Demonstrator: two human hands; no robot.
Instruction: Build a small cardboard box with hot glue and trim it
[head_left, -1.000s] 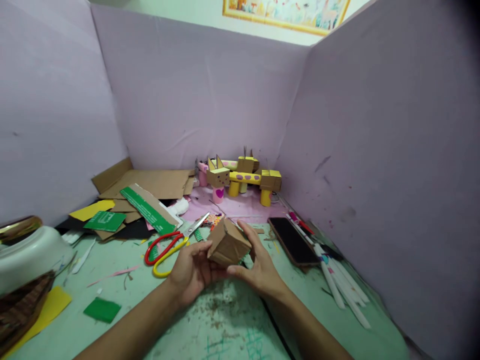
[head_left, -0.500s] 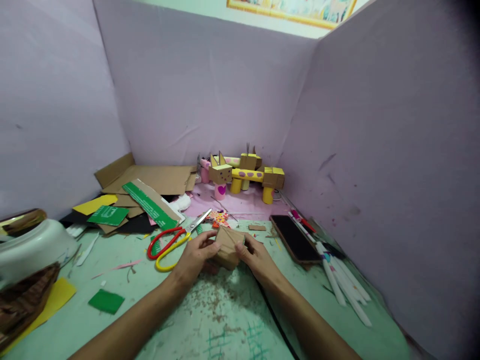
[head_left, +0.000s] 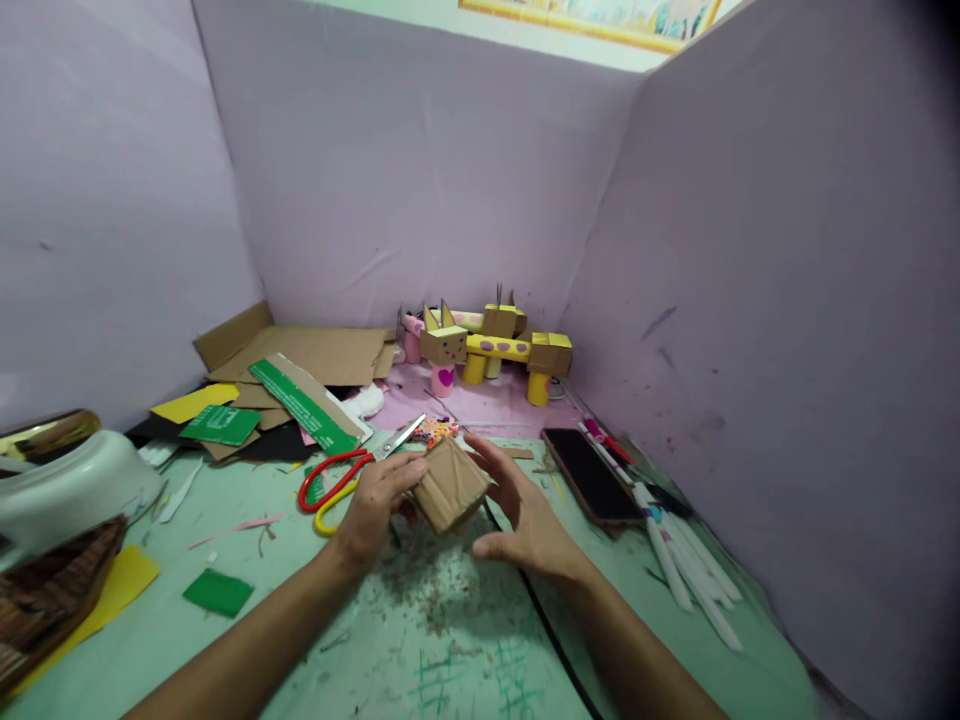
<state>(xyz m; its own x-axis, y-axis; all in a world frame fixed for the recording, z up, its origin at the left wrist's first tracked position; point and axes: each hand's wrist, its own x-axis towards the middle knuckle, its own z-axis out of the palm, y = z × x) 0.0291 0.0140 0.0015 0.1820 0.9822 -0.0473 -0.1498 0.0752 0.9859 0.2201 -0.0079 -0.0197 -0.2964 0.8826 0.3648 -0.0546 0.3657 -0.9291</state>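
A small brown cardboard box [head_left: 450,488] is held tilted above the green tabletop, one flat side with creases facing up. My left hand [head_left: 382,500] grips its left side, thumb on top and the other fingers partly hidden beneath. Around the right side of the box, my right hand [head_left: 517,510] has its fingers spread and curved, thumb apart; some fingertips are close to the box edge, and whether they touch it I cannot tell. Just left of the box lie scissors [head_left: 352,480] with red and yellow handles, blades pointing away.
Cardboard animals [head_left: 499,348] stand on pink cloth at the back. Cardboard scraps [head_left: 300,355] pile up on the left, near a white rounded object [head_left: 82,485]. On the right lie a phone [head_left: 589,475] and white sticks [head_left: 690,570]. A black cable [head_left: 551,635] runs toward me.
The box has turned and tilted between my hands. My right hand has loosened from its right side and spread its fingers, while my left hand keeps hold.
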